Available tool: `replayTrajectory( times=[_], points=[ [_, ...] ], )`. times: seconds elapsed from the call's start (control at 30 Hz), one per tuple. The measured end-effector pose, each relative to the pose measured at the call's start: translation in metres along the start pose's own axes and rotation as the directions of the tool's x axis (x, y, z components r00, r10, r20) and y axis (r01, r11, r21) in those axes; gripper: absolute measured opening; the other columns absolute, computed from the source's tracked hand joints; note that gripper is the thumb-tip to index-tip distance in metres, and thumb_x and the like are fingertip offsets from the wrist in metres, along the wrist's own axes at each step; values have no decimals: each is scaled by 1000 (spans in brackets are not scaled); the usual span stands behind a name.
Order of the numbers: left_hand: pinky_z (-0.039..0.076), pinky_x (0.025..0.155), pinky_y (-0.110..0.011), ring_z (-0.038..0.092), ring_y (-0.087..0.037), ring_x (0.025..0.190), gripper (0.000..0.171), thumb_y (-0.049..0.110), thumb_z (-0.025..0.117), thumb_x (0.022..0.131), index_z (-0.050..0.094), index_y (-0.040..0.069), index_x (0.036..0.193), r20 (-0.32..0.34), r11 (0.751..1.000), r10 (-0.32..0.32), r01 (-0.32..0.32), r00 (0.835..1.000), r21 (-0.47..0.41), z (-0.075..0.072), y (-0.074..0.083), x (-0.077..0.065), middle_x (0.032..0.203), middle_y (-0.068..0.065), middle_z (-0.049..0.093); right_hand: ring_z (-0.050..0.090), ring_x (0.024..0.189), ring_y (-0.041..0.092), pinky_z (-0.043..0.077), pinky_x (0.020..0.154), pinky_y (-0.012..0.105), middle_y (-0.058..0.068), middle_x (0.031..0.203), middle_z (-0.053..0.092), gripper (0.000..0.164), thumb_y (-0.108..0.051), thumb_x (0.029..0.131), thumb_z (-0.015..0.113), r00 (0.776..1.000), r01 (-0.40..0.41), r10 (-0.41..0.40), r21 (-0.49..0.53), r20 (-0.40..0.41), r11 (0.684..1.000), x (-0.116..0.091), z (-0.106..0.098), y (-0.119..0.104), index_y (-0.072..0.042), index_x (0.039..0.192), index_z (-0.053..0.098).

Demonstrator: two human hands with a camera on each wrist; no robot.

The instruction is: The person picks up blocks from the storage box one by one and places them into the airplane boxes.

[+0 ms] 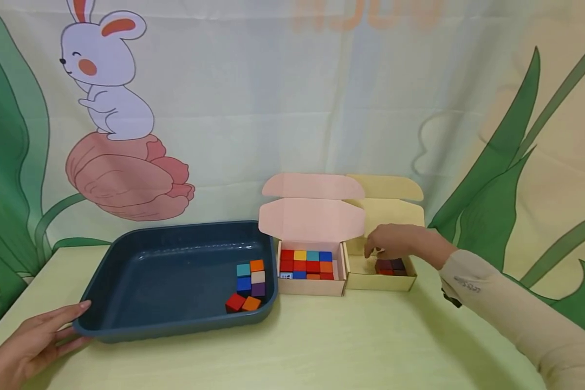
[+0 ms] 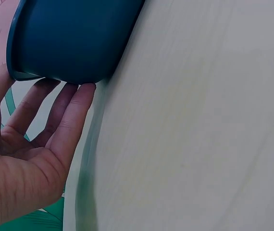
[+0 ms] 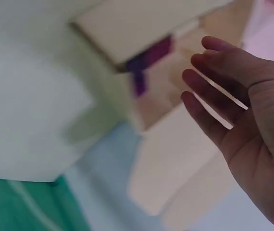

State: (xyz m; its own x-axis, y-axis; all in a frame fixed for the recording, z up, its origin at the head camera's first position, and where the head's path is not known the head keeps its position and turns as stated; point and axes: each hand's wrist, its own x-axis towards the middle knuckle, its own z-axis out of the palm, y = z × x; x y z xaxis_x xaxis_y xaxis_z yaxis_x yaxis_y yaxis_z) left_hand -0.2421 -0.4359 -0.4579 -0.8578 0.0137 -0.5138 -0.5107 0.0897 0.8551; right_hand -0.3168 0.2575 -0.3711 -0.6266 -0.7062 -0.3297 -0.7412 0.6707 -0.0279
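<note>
My left hand (image 1: 41, 341) is at the near left corner of a dark blue tray (image 1: 175, 327), thumb at the rim and fingers against the outer wall. In the left wrist view the fingertips (image 2: 87, 88) touch that wall. My right hand (image 1: 395, 241) hovers over an open yellow box (image 1: 380, 282), its fingers loosely bent with nothing between them. Dark red and purplish cubes (image 1: 391, 265) sit at the right end of this box, partly in shadow. To its left, an open pink box (image 1: 312, 287) holds rows of coloured cubes (image 1: 313, 265).
Several loose cubes, among them a red cube (image 1: 235, 303) and a teal cube (image 1: 243, 270), lie at the tray's right end. Raised lids, including the pink lid (image 1: 317, 216), stand behind the boxes. A printed cloth (image 1: 214, 108) hangs behind the pale green table (image 1: 322, 346).
</note>
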Motion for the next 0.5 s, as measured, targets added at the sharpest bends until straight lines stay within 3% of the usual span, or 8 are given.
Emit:
replayTrajectory(
  times=[0.07,0.17,0.23,0.33,0.4,0.43,0.47,0.5],
  points=[
    [62,93,-41,67,-4,84,75,46,69,97,43,1,150,0,1000,0,0,1000,-21,-1,-1,0,164,-31,-8,68,93,21,62,85,35,9,107,73,19,1,94,69,999,18,-18,6,-47,1000,5,-12,-10,-4,111,76],
    [62,93,-41,68,-6,84,32,44,72,95,73,18,113,-2,998,2,-2,1000,-56,-2,-1,1,162,-35,7,67,92,20,62,86,33,7,107,73,19,1,96,67,992,61,-62,-13,-107,998,22,-31,-33,-6,111,76],
    [62,93,-40,69,-5,84,16,43,72,95,74,29,89,3,998,6,-5,1000,-70,-4,-1,0,163,-34,5,68,95,20,61,87,30,6,109,73,19,-1,97,66,987,101,-107,-52,-120,994,40,-45,-53,-9,112,76],
    [61,94,-39,68,-4,83,18,44,70,96,74,27,99,6,998,4,-4,1000,-63,-5,-1,-4,163,-34,4,68,100,18,59,90,25,4,113,73,21,-5,99,66,982,154,-164,-110,-93,982,78,-64,-87,-12,116,76],
    [61,95,-37,67,-3,84,16,44,68,98,73,29,100,17,998,4,-3,1000,-58,-4,-1,-7,166,-26,-11,67,103,17,58,90,21,3,118,71,24,-7,100,65,978,193,-201,-133,-55,972,104,-74,-112,-13,121,74],
    [61,95,-38,67,-3,84,26,44,68,98,71,23,113,23,999,7,-6,1000,-49,-3,-1,-7,165,-28,-10,67,106,16,57,91,20,2,120,71,25,-8,100,64,974,217,-223,-147,-31,965,117,-77,-124,-13,123,73],
    [61,95,-38,67,-3,84,26,43,67,99,71,23,113,25,999,13,-11,1000,-49,-2,-1,-8,165,-28,-6,66,108,16,57,91,19,2,123,70,26,-9,101,64,970,239,-242,-152,-1,959,129,-79,-137,-13,125,72],
    [61,95,-38,68,-4,85,16,41,68,99,74,27,101,30,998,18,-16,999,-58,-2,-1,-8,163,-30,13,65,109,16,56,90,19,2,126,68,27,-10,101,63,964,264,-263,-159,27,951,141,-80,-150,-13,127,71]
  ],
)
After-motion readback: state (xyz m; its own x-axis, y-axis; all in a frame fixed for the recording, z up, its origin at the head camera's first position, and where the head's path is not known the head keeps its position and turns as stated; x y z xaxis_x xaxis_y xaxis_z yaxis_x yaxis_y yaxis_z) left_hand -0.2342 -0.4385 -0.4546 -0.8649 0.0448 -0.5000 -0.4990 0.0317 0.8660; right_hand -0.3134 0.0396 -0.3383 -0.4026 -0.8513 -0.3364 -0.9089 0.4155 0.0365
